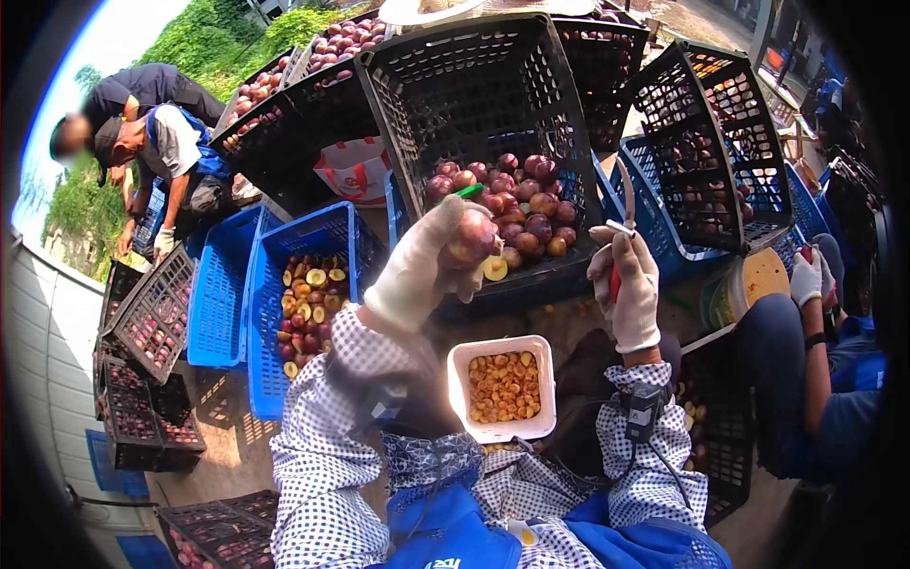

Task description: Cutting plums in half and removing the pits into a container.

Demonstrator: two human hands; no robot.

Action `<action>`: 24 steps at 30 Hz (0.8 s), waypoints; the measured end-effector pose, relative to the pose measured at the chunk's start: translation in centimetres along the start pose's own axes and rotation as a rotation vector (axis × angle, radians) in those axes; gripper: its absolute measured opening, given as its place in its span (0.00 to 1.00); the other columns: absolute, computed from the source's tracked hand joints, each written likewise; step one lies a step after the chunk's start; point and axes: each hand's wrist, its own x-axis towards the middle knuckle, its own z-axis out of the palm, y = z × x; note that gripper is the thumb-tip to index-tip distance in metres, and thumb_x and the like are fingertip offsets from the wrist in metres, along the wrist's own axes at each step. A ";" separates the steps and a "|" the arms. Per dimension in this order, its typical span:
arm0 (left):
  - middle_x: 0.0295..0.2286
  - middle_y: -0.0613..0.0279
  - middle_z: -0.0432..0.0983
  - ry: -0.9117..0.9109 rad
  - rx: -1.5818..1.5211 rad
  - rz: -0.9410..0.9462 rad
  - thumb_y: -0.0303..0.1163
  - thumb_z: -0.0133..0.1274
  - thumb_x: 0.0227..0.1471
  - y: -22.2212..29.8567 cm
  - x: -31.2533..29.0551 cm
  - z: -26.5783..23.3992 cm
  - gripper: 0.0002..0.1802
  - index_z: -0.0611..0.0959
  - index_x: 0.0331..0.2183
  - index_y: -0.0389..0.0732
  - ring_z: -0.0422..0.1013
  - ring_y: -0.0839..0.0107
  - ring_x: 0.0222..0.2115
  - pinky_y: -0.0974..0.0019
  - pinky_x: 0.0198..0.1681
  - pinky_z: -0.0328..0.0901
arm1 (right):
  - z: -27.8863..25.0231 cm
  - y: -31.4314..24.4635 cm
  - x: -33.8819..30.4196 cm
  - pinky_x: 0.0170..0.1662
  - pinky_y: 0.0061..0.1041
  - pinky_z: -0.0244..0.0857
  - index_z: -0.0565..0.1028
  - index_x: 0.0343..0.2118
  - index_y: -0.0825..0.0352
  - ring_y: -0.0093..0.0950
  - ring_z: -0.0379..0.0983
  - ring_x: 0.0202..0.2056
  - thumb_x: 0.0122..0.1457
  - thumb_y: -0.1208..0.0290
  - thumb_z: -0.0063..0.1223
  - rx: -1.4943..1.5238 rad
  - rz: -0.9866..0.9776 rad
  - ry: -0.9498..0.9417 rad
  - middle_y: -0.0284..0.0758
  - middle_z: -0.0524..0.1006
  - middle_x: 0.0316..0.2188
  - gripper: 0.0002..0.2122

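Observation:
A purple-red plum (472,237) is held in my left hand (415,261), which wears a white glove, in front of the tilted black crate (455,85). Whole plums (517,204) are heaped low in that crate, with a cut yellow piece (494,268) near its front. My right hand (633,294), also gloved, is closed round the red handle of a knife (627,190) with a curved blade pointing up. Between my knees a white square tub (458,384) holds many brown-orange plum pits (504,387). Something green (469,191) sticks out behind my left hand.
A blue crate (254,370) with halved plums stands to the left, beside another blue crate (213,327). Black crates of plums (152,427) are stacked farther left. Two people (180,142) bend over at the far left. At right, a person's gloved hand (808,280) is near a bucket (749,289).

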 end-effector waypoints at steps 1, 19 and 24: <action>0.27 0.67 0.77 0.077 0.093 0.045 0.68 0.50 0.54 1.6 -2.3 0.1 0.39 0.77 0.47 0.40 0.71 0.76 0.22 0.73 0.22 0.62 | 0.3 0.8 -1.1 0.14 0.12 0.49 0.75 0.45 0.68 0.10 0.59 0.13 0.70 0.52 0.43 -0.010 0.047 -0.028 0.27 0.74 0.21 0.21; 0.27 0.64 0.77 0.170 -0.328 0.067 0.63 0.41 0.62 -10.6 -12.9 2.2 0.34 0.78 0.40 0.38 0.68 0.78 0.19 0.77 0.19 0.62 | 9.4 1.1 -14.5 0.29 0.35 0.67 0.73 0.30 0.66 0.40 0.73 0.26 0.60 0.64 0.59 -0.803 -0.330 -0.282 0.41 0.75 0.23 0.11; 0.25 0.68 0.78 0.377 -0.230 0.117 0.61 0.43 0.62 -11.7 -12.9 2.6 0.29 0.80 0.39 0.42 0.67 0.84 0.15 0.80 0.15 0.58 | 8.7 2.9 -15.3 0.33 0.39 0.67 0.72 0.29 0.66 0.42 0.73 0.27 0.58 0.61 0.61 -0.922 -0.371 -0.282 0.42 0.76 0.25 0.13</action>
